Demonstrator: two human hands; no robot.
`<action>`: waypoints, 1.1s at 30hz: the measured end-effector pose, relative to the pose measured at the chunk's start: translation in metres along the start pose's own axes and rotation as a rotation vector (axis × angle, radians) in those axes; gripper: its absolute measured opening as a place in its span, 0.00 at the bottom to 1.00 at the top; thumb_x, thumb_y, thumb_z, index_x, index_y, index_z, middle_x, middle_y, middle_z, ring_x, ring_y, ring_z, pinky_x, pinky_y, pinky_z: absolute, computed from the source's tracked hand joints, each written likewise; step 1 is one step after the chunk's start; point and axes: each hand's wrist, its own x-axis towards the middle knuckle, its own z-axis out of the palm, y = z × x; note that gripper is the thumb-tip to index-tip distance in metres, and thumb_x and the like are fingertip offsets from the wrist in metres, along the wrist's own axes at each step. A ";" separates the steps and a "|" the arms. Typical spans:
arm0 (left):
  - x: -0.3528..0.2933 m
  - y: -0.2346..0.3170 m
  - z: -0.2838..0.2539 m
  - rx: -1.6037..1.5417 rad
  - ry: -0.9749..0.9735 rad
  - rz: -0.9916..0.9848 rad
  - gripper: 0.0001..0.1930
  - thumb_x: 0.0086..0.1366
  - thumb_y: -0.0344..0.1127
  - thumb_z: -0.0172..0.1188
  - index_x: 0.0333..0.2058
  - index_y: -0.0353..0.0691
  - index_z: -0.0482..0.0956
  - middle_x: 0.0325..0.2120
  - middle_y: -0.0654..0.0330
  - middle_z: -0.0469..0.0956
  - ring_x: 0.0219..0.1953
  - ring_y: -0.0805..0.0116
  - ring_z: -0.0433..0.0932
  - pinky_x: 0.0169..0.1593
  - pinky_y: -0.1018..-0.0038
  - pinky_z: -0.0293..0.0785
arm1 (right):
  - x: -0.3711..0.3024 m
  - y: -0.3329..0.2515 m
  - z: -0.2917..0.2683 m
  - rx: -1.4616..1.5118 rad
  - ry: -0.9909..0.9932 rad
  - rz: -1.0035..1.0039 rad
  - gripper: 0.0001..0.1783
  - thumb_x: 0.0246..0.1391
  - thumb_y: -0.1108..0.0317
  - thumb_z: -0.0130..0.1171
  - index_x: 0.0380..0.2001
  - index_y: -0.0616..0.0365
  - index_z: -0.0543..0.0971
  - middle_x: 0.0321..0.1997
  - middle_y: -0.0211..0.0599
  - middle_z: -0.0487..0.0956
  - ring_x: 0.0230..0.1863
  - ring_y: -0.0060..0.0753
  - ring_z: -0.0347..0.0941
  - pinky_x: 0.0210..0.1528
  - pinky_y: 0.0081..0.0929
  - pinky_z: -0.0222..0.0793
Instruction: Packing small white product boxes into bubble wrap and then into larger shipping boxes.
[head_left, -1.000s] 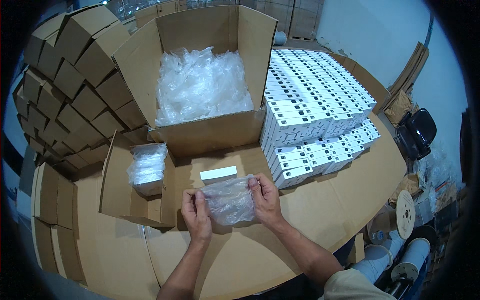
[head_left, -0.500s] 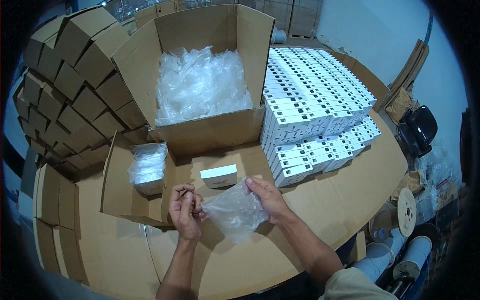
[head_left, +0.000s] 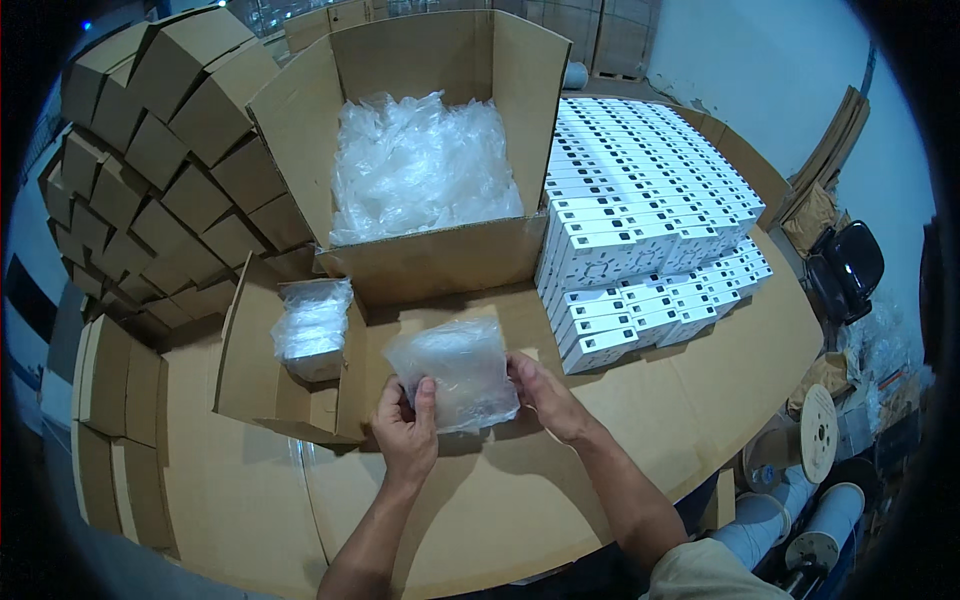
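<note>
A clear plastic bag is stretched flat between my hands above the cardboard-covered table. My left hand grips its lower left edge, thumb on top. At the bag's right edge, my right hand is closed on the film, its fingertips partly hidden. No white box shows in front of the large carton; the bag covers that spot. Left of my hands, a small open carton holds a row of plastic-wrapped boxes. Behind the bag stands a large open carton full of loose clear bags.
Stacked white boxes stand in rows on the table's right half. Many brown cartons are piled at the left. Past the right table edge are a black chair and cable spools.
The bag has gone from hanging loose to spread flat and raised over the place where a white box stood. My left hand has moved right and taken hold of its edge.
</note>
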 end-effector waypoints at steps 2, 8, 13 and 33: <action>0.000 -0.001 0.003 0.050 0.017 0.040 0.12 0.73 0.38 0.61 0.34 0.34 0.76 0.22 0.70 0.71 0.24 0.82 0.66 0.27 0.80 0.65 | 0.002 0.004 0.003 -0.283 0.018 -0.516 0.21 0.70 0.50 0.54 0.45 0.60 0.76 0.28 0.24 0.77 0.28 0.14 0.71 0.30 0.17 0.68; 0.003 -0.012 -0.002 0.135 0.086 0.061 0.13 0.76 0.39 0.55 0.32 0.37 0.72 0.21 0.71 0.69 0.23 0.83 0.65 0.27 0.79 0.64 | -0.006 -0.006 0.006 -0.382 0.126 -0.242 0.08 0.64 0.68 0.64 0.33 0.62 0.79 0.26 0.23 0.76 0.27 0.13 0.68 0.29 0.19 0.67; 0.005 -0.011 -0.012 0.090 0.054 -0.134 0.13 0.79 0.41 0.49 0.35 0.39 0.69 0.24 0.70 0.66 0.28 0.82 0.65 0.32 0.79 0.65 | -0.008 -0.010 -0.004 -0.469 0.097 -0.181 0.09 0.65 0.67 0.63 0.36 0.62 0.80 0.25 0.23 0.75 0.27 0.13 0.68 0.29 0.20 0.66; 0.019 0.009 -0.007 0.106 -0.153 0.294 0.13 0.65 0.33 0.64 0.47 0.38 0.76 0.49 0.55 0.71 0.46 0.68 0.71 0.44 0.72 0.71 | -0.005 -0.009 0.000 -0.365 0.286 -0.409 0.14 0.72 0.63 0.52 0.37 0.62 0.77 0.29 0.26 0.78 0.32 0.16 0.72 0.37 0.20 0.70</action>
